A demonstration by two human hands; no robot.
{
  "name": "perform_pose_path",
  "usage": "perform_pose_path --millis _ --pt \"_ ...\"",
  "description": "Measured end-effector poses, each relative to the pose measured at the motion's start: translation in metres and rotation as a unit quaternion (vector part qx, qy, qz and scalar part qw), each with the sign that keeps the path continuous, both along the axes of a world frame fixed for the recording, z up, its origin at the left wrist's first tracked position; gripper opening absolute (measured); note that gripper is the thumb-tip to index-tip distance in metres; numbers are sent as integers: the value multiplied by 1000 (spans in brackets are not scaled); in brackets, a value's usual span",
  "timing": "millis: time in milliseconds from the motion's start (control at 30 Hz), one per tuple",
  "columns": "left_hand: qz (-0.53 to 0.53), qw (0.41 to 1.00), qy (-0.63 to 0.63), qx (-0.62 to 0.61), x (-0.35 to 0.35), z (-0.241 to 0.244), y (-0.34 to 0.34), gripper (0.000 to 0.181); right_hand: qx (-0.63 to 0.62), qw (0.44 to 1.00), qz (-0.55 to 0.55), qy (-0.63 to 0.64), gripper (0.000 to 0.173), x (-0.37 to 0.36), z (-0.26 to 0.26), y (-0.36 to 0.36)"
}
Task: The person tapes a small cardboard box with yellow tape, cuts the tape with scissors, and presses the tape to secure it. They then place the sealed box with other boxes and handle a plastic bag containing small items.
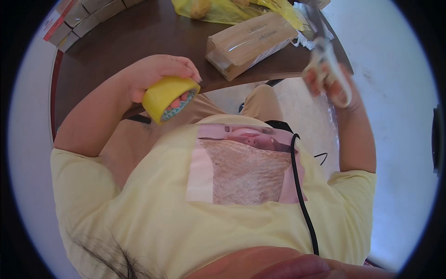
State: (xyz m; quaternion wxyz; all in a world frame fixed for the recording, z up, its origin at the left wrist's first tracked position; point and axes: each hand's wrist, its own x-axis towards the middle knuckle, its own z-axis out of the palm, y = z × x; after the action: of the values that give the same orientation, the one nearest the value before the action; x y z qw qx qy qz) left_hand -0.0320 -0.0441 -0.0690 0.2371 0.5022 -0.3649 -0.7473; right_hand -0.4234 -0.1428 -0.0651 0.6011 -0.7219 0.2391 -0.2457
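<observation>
My left hand (pixel 163 69) grips a thick roll of yellow packing tape (pixel 156 97), with fingers through its core, at the near edge of the dark brown table (pixel 132 38). Over on the right, my right hand (pixel 331 83) is around the white handles of a pair of scissors (pixel 325 52); their dark blades point away from me, and both are blurred by motion. Between my hands, a long brown cardboard box (pixel 251 42) with clear tape over it lies at an angle on the table, touching neither hand.
A yellow plastic bag (pixel 223 12) with roundish items inside lies behind the box. Several small cardboard boxes (pixel 87 24) stand in rows at the far left. A white plastic package (pixel 308 31) is at the table's right side. A black cable (pixel 301 195) hangs down my shirt.
</observation>
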Motion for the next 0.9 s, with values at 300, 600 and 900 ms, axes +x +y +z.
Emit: perform_pose_path --millis 300,600,900 --pt "46 998 46 10 -1 7 0 19 -197 803 -301 474 42 -91 13 -170" --pt "145 988 53 -2 -7 2 2 20 -304 689 -225 618 53 -100 -37 -320" --pt "165 985 50 -15 -9 28 17 25 -124 790 -201 566 41 -107 -54 -341"
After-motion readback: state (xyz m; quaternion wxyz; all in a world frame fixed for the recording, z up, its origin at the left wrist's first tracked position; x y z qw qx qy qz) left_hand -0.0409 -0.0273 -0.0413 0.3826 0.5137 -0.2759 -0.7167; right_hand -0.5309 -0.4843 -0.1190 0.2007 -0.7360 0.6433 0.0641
